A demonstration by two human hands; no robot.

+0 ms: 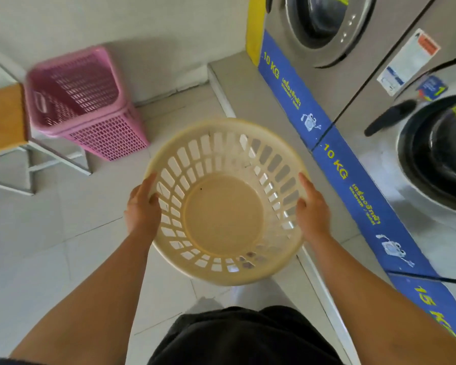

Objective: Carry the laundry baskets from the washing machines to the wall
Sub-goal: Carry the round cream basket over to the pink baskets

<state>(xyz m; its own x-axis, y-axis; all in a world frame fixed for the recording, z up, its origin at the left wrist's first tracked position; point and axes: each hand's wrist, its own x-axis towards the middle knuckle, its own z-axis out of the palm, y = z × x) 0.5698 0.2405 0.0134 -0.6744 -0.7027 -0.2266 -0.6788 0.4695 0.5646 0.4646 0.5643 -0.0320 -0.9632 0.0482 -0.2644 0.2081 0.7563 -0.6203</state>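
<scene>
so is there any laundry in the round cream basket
No, the round cream basket is empty, its bare bottom showing, held at the rim by the left hand and right hand.

Pale tiled floor [63, 233], white wall [156, 22], and a wooden-topped metal-framed bench [3, 122] at left.

I see pink baskets [84, 101] motion-blurred. Bench [3, 119] cut by left edge. Washing machines [379, 75] cropped top and right. My fingertips hidden behind cream basket [223, 214] rim.
</scene>
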